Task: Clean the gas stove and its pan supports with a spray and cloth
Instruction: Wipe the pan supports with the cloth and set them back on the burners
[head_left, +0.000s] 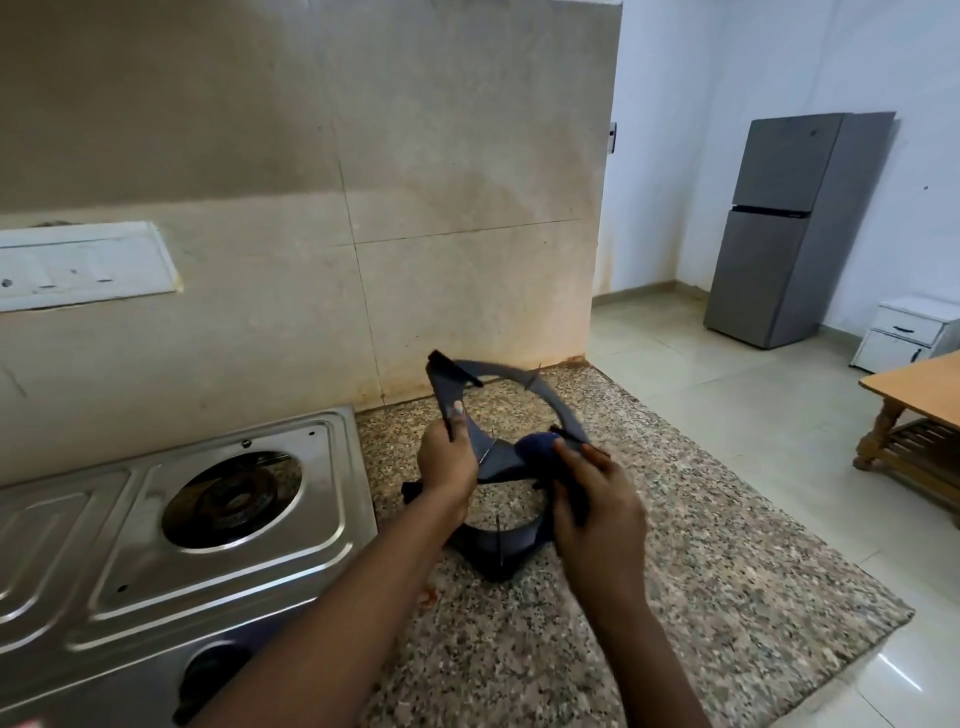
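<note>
My left hand (447, 465) grips a dark pan support (550, 397) by its left side and holds it tilted above the granite counter (649, 597). My right hand (597, 512) holds a dark blue cloth (535, 449) bunched against the support's lower right edge. A second dark pan support (498, 545) lies flat on the counter under my hands. The steel gas stove (218, 571) sits at the left with its right burner (234, 499) bare. No spray bottle is in view.
A tiled wall (311, 208) with a white switch panel (78, 267) stands behind the stove. The counter ends at the right; beyond it are a tiled floor, a grey fridge (789, 228), a white drawer unit (904, 332) and a wooden table (919, 415).
</note>
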